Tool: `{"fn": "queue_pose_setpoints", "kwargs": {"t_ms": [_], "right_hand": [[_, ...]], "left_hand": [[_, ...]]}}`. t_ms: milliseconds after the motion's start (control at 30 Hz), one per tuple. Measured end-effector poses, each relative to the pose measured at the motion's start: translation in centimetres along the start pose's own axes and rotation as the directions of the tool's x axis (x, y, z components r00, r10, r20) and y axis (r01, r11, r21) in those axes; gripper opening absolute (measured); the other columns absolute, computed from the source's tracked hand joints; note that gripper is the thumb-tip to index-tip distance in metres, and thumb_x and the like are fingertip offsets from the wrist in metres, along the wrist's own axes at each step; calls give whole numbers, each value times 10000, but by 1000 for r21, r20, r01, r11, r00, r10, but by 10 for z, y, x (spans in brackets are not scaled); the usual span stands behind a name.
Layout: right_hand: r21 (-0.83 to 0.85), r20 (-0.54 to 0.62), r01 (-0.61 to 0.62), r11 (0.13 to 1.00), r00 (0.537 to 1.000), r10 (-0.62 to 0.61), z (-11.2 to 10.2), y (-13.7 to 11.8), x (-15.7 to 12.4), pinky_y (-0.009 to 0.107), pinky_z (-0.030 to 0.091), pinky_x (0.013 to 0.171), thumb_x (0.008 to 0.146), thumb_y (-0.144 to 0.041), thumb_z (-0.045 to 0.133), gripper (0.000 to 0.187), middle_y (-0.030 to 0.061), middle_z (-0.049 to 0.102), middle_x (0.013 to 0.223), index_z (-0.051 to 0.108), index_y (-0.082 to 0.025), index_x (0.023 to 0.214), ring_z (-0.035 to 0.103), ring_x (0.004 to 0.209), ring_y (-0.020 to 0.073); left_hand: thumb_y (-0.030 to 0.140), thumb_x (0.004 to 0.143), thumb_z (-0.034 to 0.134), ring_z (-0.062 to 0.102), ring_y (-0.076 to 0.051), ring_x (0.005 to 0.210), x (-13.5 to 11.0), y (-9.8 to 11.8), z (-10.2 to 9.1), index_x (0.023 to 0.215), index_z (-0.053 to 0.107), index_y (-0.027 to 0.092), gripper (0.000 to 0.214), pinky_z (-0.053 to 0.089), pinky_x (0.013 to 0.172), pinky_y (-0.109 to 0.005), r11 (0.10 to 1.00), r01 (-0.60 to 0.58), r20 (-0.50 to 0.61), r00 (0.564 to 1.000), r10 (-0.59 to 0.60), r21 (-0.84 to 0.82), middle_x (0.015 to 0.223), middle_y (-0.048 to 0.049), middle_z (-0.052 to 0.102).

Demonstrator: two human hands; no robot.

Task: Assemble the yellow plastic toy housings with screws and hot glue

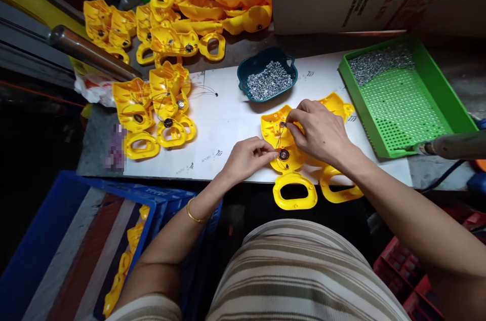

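Observation:
In front of me a yellow plastic shell half (268, 127) lies hollow side up, its looped handle (295, 206) jutting past the table edge. A round black speaker (283, 154) with thin wires sits in it. My left hand (248, 159) is closed, thumb and forefinger pinching the shell's left edge beside the speaker. Over the upper part, my right hand (321, 131) pinches a small dark wired part (283, 124) between thumb and fingertips. A second yellow shell half (336, 103) lies to the right, partly hidden under my right hand and forearm.
A dark teal basket (243, 89) of small screws stands behind the shells. To the right is a green tray (425, 108) with metal screws at its far end. More yellow shells (132, 101) lie left and are heaped behind. Blue crates (152, 199) stand below left.

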State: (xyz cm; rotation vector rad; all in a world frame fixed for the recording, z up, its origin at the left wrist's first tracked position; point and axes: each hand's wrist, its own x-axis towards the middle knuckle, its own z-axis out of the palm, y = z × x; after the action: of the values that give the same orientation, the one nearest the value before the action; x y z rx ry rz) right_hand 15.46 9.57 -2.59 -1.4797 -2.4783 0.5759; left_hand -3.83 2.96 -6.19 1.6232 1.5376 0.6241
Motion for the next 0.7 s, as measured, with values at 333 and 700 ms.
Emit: {"fn": "queue_pose_setpoints", "kwargs": {"t_ms": [333,700], "right_hand": [[78,173,-32,996,985,18,-11,5,3,296,276,605,850,-322,499,228,68,649,864,672,-182,800,534,739,179],[430,270,-115,895,963,-6,-6,11,9,262,304,561,757,-291,530,176,-9,552,579,594,-170,646,454,565,112]], "left_hand": [[384,850,653,603,-210,989,5,15,-4,1086,668,186,310,464,855,-337,879,-294,-233,888,397,375,1097,-79,698],[195,860,518,573,-217,988,22,14,17,1195,616,190,350,437,897,-356,916,-297,-155,925,346,271,1036,-65,692]]}}
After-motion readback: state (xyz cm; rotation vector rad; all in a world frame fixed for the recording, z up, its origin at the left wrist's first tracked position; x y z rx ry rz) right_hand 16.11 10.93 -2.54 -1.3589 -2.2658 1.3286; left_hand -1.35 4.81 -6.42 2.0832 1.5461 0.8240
